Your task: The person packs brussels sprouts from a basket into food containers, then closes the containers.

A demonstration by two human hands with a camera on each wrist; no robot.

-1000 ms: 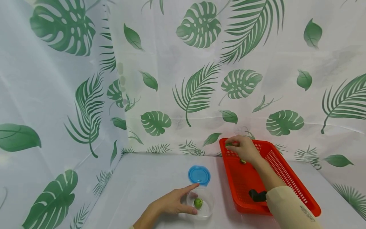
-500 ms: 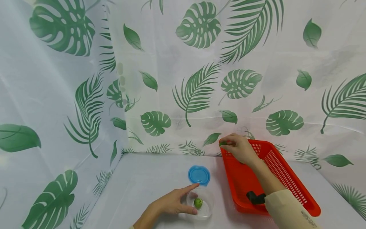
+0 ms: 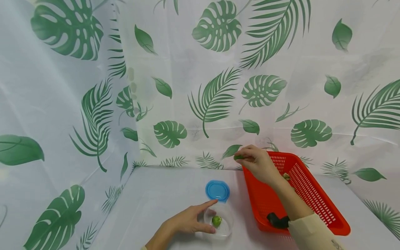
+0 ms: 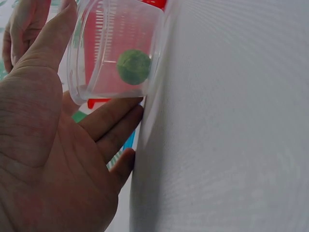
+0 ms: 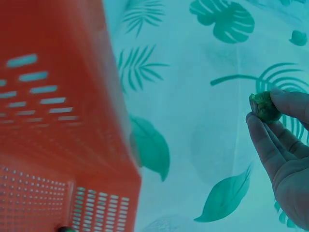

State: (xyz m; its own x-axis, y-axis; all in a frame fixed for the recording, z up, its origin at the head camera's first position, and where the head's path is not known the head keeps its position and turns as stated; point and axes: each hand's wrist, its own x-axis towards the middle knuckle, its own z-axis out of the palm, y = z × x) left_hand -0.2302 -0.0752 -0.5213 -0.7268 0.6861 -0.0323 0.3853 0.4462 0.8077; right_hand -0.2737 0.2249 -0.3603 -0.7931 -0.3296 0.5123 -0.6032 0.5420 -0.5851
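Note:
My left hand (image 3: 188, 219) holds a clear plastic container (image 3: 225, 227), thumb on the near side and fingers on the far side. Inside it lies one green Brussels sprout (image 3: 216, 221), which also shows through the container wall (image 4: 108, 72) in the left wrist view. Over the back left rim of the red basket (image 3: 264, 217), my right hand (image 3: 259, 165) pinches another Brussels sprout (image 5: 264, 107) between thumb and fingertips. A further sprout (image 3: 286, 176) sits inside the basket near its far right side.
A blue lid (image 3: 217, 190) lies on the white table (image 3: 168, 187) just behind the container. Some black object (image 3: 277, 221) shows at the right forearm, over the basket. Leaf-printed sheeting (image 3: 215, 104) hangs behind and to the left.
My right hand has moved left with its sprout, from inside the basket's back corner to over the rim. A sprout in the basket has come into sight. The left hand stays put.

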